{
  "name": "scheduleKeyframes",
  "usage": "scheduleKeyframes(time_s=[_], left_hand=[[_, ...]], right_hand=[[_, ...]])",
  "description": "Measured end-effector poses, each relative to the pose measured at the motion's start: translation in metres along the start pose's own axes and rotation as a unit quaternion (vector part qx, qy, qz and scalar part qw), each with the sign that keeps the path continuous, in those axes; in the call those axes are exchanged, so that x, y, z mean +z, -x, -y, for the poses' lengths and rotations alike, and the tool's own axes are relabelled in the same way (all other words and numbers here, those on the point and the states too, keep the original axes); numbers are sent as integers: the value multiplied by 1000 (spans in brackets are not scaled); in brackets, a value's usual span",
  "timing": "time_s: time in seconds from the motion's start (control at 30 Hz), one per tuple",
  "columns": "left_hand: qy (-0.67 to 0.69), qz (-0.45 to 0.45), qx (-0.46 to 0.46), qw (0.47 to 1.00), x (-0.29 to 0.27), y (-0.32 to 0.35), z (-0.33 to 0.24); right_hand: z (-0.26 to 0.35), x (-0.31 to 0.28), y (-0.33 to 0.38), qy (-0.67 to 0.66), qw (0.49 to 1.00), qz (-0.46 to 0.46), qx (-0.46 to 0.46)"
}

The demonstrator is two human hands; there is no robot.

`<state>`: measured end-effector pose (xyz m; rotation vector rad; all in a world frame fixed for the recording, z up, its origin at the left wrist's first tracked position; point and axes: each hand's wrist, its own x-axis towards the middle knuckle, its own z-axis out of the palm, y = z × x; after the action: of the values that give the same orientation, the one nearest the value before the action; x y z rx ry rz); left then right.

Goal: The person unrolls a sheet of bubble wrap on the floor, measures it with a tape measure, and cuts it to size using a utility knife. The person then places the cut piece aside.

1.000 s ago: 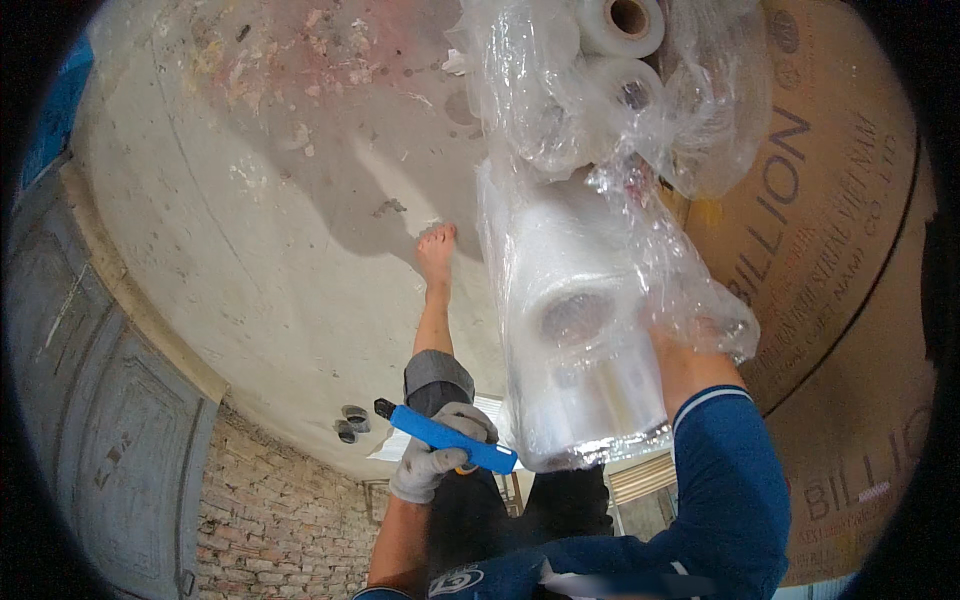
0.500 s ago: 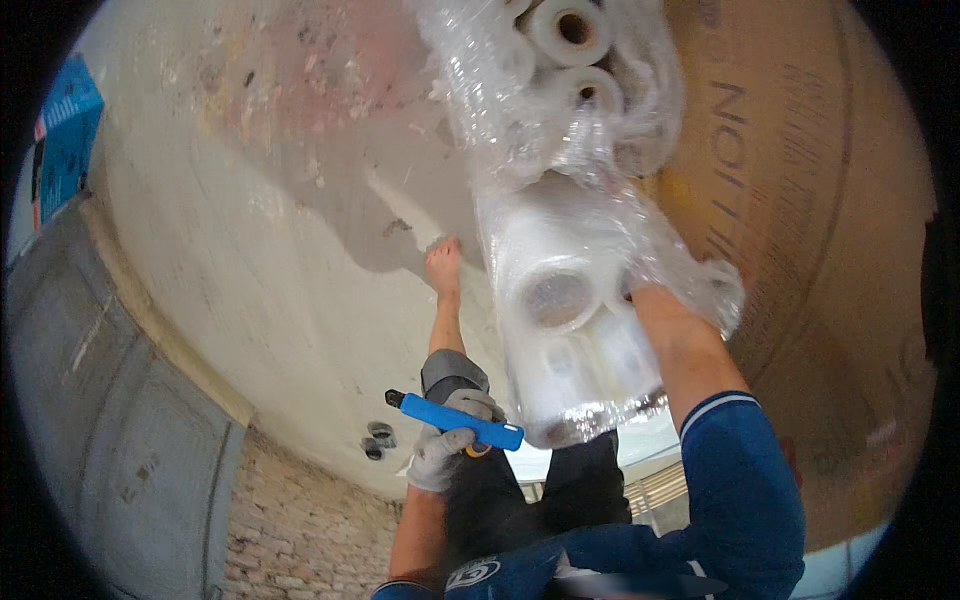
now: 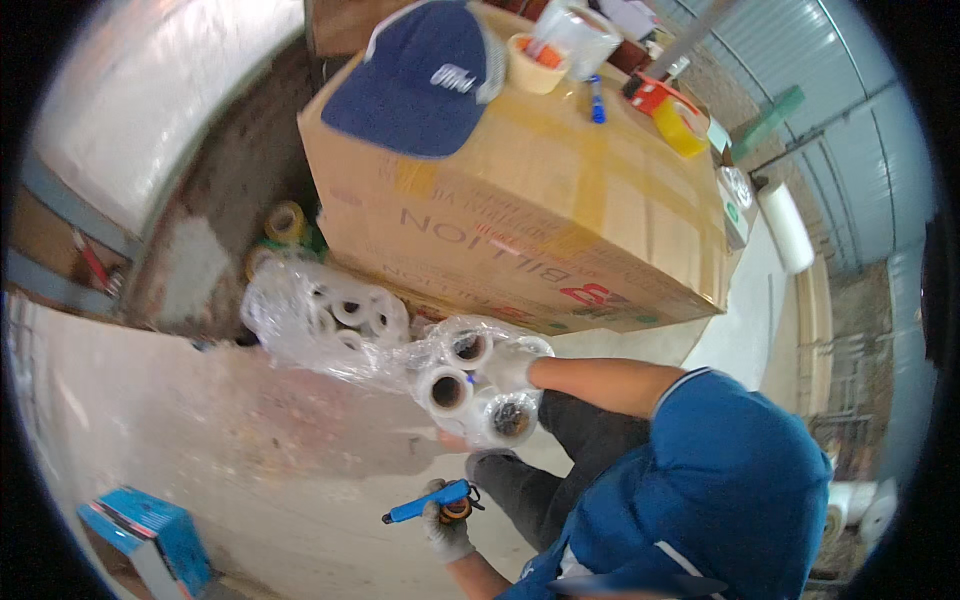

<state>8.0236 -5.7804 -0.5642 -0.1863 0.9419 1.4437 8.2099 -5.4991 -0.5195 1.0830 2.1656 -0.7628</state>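
Note:
My left hand [image 3: 443,525], in a pale glove, is closed round a blue box cutter [image 3: 415,508] with a dark tip. Against the same hand sits a small brown-orange ring [image 3: 457,509], whose kind I cannot make out. Reaching in from the right, my gloved right hand [image 3: 512,370] is in among white film rolls [image 3: 447,391] in a clear plastic bag [image 3: 405,362]; its fingers are hidden. The rolls show dark hollow cores at their ends, and the bundle is close by my legs.
Behind the rolls stands a large cardboard box [image 3: 480,245] bearing a blue cap [image 3: 415,80], a cup [image 3: 537,65], a blue marker [image 3: 597,100] and yellow tape [image 3: 680,127]. More wrapped rolls [image 3: 350,313] lie to the left. A blue box [image 3: 150,530] is at lower left.
The view has swung up and turned, bringing the top of the cardboard box into sight. My left hand still holds the box cutter, and my right hand is still at the rolls.

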Motion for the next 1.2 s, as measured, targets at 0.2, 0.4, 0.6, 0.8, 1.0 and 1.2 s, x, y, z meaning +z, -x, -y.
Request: scheduleKeyframes(time_s=[0.2, 0.4, 0.6, 0.8, 1.0, 1.2], left_hand=[[-33, 36, 13, 999, 37, 22, -71], [-68, 93, 7, 993, 90, 34, -105], [-94, 60, 52, 992, 120, 52, -102], [-141, 126, 3, 982, 132, 75, -77], [-183, 204, -63, 960, 155, 83, -63], [-211, 257, -85, 939, 185, 94, -46]], right_hand=[[-20, -126, 205, -266, 927, -257, -61], [-134, -227, 225, -374, 665, -625, 165], [-209, -237, 184, -314, 683, -603, 267], [-191, -200, 191, -340, 718, -580, 180], [-198, -145, 241, -376, 690, -591, 182], [-172, -122, 260, -370, 683, -607, 168]])
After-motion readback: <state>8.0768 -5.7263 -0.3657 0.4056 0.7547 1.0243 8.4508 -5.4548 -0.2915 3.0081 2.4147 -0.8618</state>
